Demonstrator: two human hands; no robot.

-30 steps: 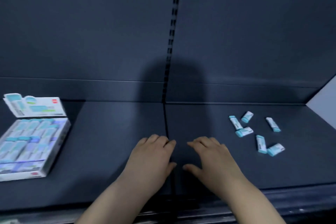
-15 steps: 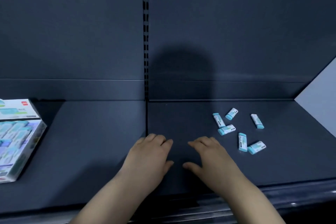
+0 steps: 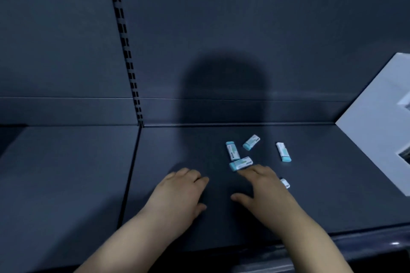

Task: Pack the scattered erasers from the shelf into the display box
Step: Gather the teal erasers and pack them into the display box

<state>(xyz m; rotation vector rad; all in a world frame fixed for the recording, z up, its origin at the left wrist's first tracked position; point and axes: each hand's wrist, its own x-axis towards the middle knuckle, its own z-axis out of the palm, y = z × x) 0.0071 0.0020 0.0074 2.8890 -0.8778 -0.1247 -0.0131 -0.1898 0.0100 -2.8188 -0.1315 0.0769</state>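
Observation:
Several small white-and-teal erasers lie scattered on the dark shelf [image 3: 66, 173]. One eraser [image 3: 240, 163] lies just beyond my right fingertips, another [image 3: 232, 150] behind it, a third [image 3: 251, 142] farther back. An eraser [image 3: 283, 151] lies apart to the right. One more eraser [image 3: 285, 183] peeks out from behind my right hand [image 3: 264, 193], which is flat and open over the shelf. My left hand [image 3: 179, 197] rests open, palm down, to its left. The display box is out of view.
A slotted upright [image 3: 127, 55] runs down the dark back panel. A seam [image 3: 132, 175] divides the shelf into two boards. A white side wall [image 3: 377, 135] closes the right end. The shelf's front lip [image 3: 332, 244] runs below my forearms.
The view has swung right, so the display box has left the frame on the left. My right hand has reached forward and right, up to the erasers, covering one or two.

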